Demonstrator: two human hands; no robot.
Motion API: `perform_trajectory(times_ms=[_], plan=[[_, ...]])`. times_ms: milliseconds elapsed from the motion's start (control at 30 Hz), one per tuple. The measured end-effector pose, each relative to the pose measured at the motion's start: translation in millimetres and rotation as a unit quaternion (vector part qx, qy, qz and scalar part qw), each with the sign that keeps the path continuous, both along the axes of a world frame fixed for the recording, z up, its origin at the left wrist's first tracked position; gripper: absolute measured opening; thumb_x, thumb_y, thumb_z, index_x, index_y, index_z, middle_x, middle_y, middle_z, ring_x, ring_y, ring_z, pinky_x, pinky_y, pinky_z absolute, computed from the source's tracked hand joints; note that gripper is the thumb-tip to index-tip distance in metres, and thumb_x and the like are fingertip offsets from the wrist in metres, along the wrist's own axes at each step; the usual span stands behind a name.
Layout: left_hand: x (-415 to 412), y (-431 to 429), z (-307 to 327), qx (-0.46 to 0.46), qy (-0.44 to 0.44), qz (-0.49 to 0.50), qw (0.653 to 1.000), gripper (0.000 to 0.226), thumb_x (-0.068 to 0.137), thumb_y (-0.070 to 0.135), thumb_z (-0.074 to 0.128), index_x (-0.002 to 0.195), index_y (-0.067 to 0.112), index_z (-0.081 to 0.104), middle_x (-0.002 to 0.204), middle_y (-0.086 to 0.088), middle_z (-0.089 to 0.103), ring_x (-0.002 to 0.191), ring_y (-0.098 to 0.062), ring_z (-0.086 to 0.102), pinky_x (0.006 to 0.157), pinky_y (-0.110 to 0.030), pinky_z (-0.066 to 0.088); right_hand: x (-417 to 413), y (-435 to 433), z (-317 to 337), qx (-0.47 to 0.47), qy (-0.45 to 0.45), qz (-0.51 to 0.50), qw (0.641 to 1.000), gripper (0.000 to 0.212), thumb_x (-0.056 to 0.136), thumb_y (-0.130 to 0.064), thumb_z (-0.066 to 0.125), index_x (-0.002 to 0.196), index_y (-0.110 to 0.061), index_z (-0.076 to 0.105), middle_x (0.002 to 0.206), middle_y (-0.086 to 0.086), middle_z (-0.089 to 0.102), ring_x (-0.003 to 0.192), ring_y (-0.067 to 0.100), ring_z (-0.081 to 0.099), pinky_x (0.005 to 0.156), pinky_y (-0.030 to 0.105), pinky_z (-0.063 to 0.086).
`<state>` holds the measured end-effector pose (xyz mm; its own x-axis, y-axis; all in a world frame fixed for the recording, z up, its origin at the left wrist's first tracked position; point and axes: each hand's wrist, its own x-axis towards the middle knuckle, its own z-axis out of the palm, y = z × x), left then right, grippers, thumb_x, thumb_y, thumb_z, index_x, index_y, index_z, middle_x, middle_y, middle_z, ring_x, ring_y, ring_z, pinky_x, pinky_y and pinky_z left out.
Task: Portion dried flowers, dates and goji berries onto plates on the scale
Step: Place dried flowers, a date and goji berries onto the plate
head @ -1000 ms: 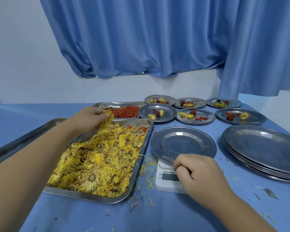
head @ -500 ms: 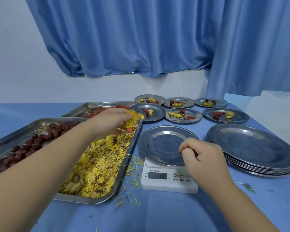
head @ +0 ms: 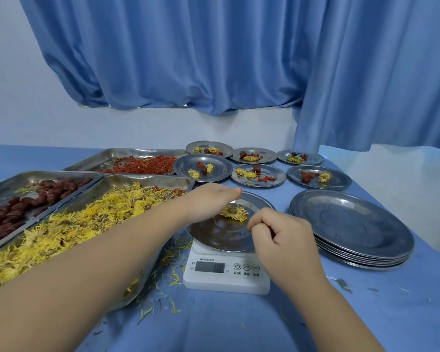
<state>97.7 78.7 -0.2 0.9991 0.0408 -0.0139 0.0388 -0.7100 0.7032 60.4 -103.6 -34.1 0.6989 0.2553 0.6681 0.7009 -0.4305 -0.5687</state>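
A white scale [head: 226,275] carries a steel plate [head: 214,236]. One dried yellow flower [head: 235,212] lies at the plate's far side. My left hand [head: 211,199] reaches across from the left, palm down, and its fingertips pinch the flower from above. My right hand [head: 277,235] hovers over the plate's near right rim with fingers curled and nothing visible in them. The tray of dried flowers [head: 74,224] sits left of the scale under my left forearm. Behind it are the tray of dates [head: 23,204] and the tray of goji berries [head: 142,166].
A stack of bare steel plates [head: 353,224] stands right of the scale. Several filled plates [head: 203,168] sit in two rows at the back. Loose petals [head: 173,278] litter the blue cloth by the scale. A blue curtain hangs behind.
My left hand lifted a flower from the tray and carried it right, onto the plate on the scale. My right hand stayed curled at the plate's near rim.
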Motion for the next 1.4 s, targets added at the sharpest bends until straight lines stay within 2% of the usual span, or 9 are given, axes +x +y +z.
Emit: perform_trajectory(times_ms=[167, 433, 600, 733, 867, 1000, 1167, 1267, 1400], plan=[[-18.2, 13.2, 11.5, -0.024, -0.014, -0.019, 0.999, 0.049, 0.097, 0.060, 0.034, 0.130, 0.034, 0.059, 0.137, 0.017, 0.055, 0.127, -0.007, 0.048, 0.112, -0.040, 0.035, -3.0, 2.2, -1.0, -0.015, -0.003, 0.012, 1.000, 0.021, 0.072, -0.013, 0.043, 0.060, -0.018, 0.060, 0.048, -0.005, 0.048, 0.049, 0.013, 0.045, 0.044, 0.030, 0.036], [-63.4, 53.8, 22.8, -0.159, -0.083, 0.007, 0.984, 0.026, 0.099, 0.038, 0.048, 0.110, 0.028, 0.069, 0.108, 0.008, 0.073, 0.097, -0.011, 0.070, 0.093, -0.039, 0.053, -22.2, 11.2, -2.9, -0.064, -0.061, 0.046, 0.995, 0.021, 0.074, -0.012, 0.042, 0.064, -0.017, 0.060, 0.055, -0.007, 0.052, 0.054, 0.013, 0.048, 0.047, 0.033, 0.042], [-91.1, 110.4, 17.4, -0.053, -0.085, 0.042, 0.994, 0.021, 0.098, 0.033, 0.052, 0.105, 0.040, 0.070, 0.104, 0.024, 0.070, 0.091, 0.001, 0.069, 0.083, -0.031, 0.055, -48.4, 45.7, -1.6, -0.084, -0.118, 0.114, 0.983, 0.025, 0.081, -0.015, 0.041, 0.076, -0.017, 0.065, 0.062, -0.010, 0.053, 0.056, 0.009, 0.048, 0.046, 0.031, 0.042], [-106.9, 171.6, 35.4, 0.012, -0.085, 0.091, 0.992, 0.018, 0.098, 0.035, 0.052, 0.101, 0.042, 0.068, 0.091, 0.023, 0.072, 0.077, 0.005, 0.068, 0.064, -0.018, 0.052, -57.0, 98.3, 10.7, -0.092, -0.127, 0.129, 0.979, 0.028, 0.083, -0.018, 0.042, 0.089, -0.018, 0.069, 0.073, -0.010, 0.060, 0.063, 0.008, 0.055, 0.050, 0.033, 0.047], [-118.2, 240.5, 46.4, 0.048, -0.106, 0.183, 0.976, 0.022, 0.096, 0.043, 0.050, 0.097, 0.036, 0.071, 0.090, 0.011, 0.073, 0.080, -0.004, 0.067, 0.076, -0.031, 0.050, -53.1, 136.9, 9.0, -0.118, -0.113, 0.099, 0.981, 0.024, 0.083, -0.017, 0.048, 0.098, -0.018, 0.068, 0.087, -0.006, 0.061, 0.078, 0.012, 0.058, 0.058, 0.033, 0.051], [-125.1, 303.9, 32.5, 0.184, -0.045, 0.231, 0.954, 0.040, 0.098, 0.049, 0.043, 0.096, 0.017, 0.067, 0.094, -0.010, 0.068, 0.088, -0.031, 0.062, 0.081, -0.041, 0.046, -46.6, 134.7, -9.7, -0.149, -0.142, 0.070, 0.976, 0.021, 0.080, -0.012, 0.052, 0.090, -0.014, 0.070, 0.081, -0.004, 0.061, 0.073, 0.015, 0.059, 0.053, 0.025, 0.046], [-119.0, 347.3, 3.4, 0.274, 0.015, 0.227, 0.934, 0.024, 0.099, 0.027, 0.050, 0.112, 0.021, 0.069, 0.124, -0.004, 0.064, 0.102, -0.019, 0.055, 0.091, -0.030, 0.038, -39.9, 134.0, -17.6, -0.149, -0.144, 0.063, 0.976, 0.029, 0.084, -0.022, 0.043, 0.092, -0.016, 0.070, 0.083, -0.007, 0.061, 0.076, 0.009, 0.057, 0.058, 0.021, 0.046], [-107.9, 357.5, -17.0, 0.337, 0.092, 0.193, 0.917, 0.035, 0.094, 0.010, 0.049, 0.124, 0.019, 0.065, 0.132, -0.002, 0.061, 0.116, -0.020, 0.056, 0.103, -0.034, 0.041, -39.5, 139.5, -18.6, -0.149, -0.147, 0.065, 0.976, 0.028, 0.083, -0.022, 0.044, 0.089, -0.016, 0.070, 0.081, -0.006, 0.061, 0.074, 0.010, 0.058, 0.054, 0.026, 0.050], [-99.2, 365.2, -26.8, 0.357, 0.138, 0.191, 0.904, 0.056, 0.084, -0.005, 0.046, 0.132, 0.020, 0.059, 0.136, -0.005, 0.058, 0.120, -0.022, 0.055, 0.106, -0.040, 0.042, -39.0, 142.5, -19.6, -0.150, -0.162, 0.077, 0.972, 0.025, 0.082, -0.020, 0.045, 0.085, -0.016, 0.070, 0.078, -0.005, 0.059, 0.069, 0.013, 0.057, 0.050, 0.030, 0.049]])
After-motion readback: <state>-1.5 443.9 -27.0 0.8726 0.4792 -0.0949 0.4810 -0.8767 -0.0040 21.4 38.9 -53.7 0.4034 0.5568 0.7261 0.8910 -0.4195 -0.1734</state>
